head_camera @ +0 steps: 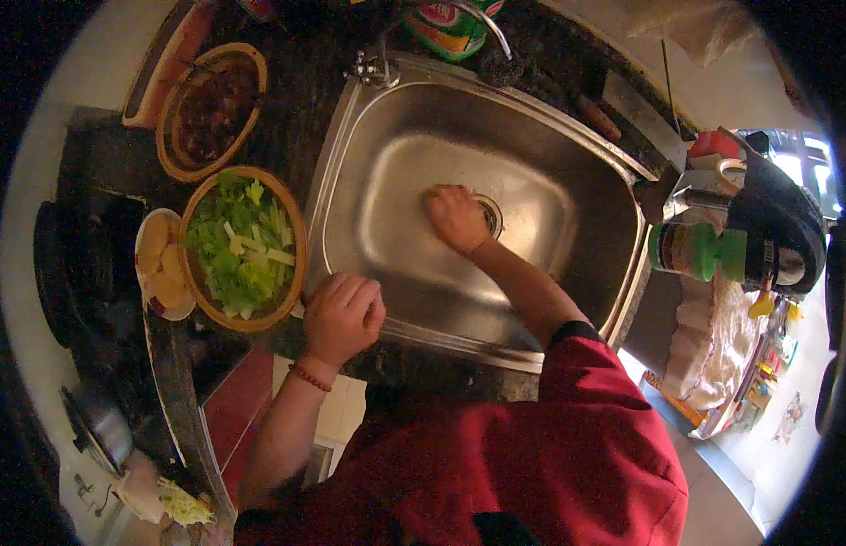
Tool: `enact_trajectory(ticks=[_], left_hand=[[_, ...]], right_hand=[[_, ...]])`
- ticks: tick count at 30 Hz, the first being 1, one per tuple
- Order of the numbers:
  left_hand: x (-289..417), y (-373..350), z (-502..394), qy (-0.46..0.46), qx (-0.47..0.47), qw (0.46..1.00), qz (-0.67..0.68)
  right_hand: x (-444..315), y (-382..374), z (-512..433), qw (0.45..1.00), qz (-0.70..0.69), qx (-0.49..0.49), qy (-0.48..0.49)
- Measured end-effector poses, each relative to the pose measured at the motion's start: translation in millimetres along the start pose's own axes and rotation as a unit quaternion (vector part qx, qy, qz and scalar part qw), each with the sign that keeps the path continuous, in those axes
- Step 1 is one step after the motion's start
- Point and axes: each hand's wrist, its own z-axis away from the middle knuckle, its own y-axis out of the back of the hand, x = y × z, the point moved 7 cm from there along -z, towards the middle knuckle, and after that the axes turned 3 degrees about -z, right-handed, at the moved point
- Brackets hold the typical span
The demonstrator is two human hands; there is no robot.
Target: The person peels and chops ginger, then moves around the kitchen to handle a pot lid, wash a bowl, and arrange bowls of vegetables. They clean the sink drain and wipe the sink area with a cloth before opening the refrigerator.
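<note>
Inside the stainless steel sink (402, 239), my right hand (457, 217) lies palm down on the basin floor, just left of the drain (490, 217). A small dark patch shows by its fingertips; whether it is an object under the hand or a shadow is unclear. My left hand (342, 317) is curled into a loose fist at the sink's near left corner, with nothing visible in it. Left of that hand stands a tan-rimmed bowl (301, 252) of chopped green leafy stalks (242, 246).
Behind the greens is a bowl of dark reddish pieces (215, 116). A white dish (181, 312) holds yellowish peeled pieces (167, 263). A faucet (375, 68) and green packaging (454, 34) stand behind the sink. Right of it is a green-lidded jar (682, 251).
</note>
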Motion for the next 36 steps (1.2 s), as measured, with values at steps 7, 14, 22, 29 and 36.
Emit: enact_trajectory(ticks=[7,14,22,29,36], left_hand=[[-1.7,1.2,1.4,0.014,0.002,1.0,0.028],[-1.6,1.4,2.3,0.005,0.013,0.999,0.033],[-5.4,-2.6,5.5,-0.004,0.012,0.999,0.042],[-2.9,0.2,3.1,-0.012,0.018,0.999,0.036],[-2.7,2.1,2.8,-0.016,0.021,0.999,0.035]], right_hand=[[13.9,-59.1,-85.1,0.997,0.073,0.024,0.014],[53.8,1.5,15.8,0.963,0.149,0.014,-0.225],[87.2,43.3,137.0,0.889,0.068,-0.226,-0.393],[67.6,17.2,148.9,0.783,0.097,-0.516,-0.334],[86.5,25.2,86.4,0.906,-0.059,-0.251,-0.337]])
